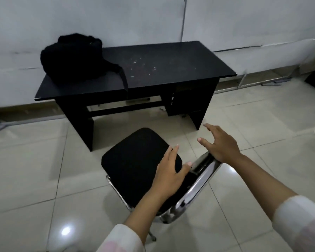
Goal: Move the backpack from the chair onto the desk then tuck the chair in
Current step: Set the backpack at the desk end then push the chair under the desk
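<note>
Both hands, left hand (pixel 168 171) and right hand (pixel 220 144), spread open above chair (pixel 134 164); backpack (pixel 74 57) on desk (pixel 171 64).

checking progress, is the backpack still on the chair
No, the backpack sits on the left end of the desk, and the chair seat is bare.

White wall (pixel 153 20) behind, panelled, with a vertical seam right of centre and a dark horizontal line running off to the right. Floor (pixel 34 170) is large glossy pale tiles with thin grout lines; a bright light glare (pixel 66 230) sits bottom left. Metal stand legs (pixel 258 82) on the floor far right by the wall. Dim overall.
</note>
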